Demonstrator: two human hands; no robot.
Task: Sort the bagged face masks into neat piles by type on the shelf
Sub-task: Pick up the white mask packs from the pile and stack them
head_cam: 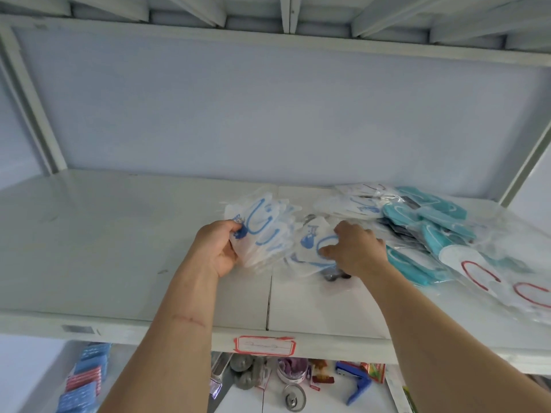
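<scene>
Left hand (219, 248) grips a fanned stack of white bagged masks with blue ear loops (262, 231), fingers curled round its near left edge, held just above the shelf (119, 248). Right hand (354, 248) pinches a single white blue-loop mask bag (310, 248), which lies between the two hands and touches the stack. Right of the right hand: unsorted heap of teal masks (429, 228); white red-loop masks (489, 278) farther right.
</scene>
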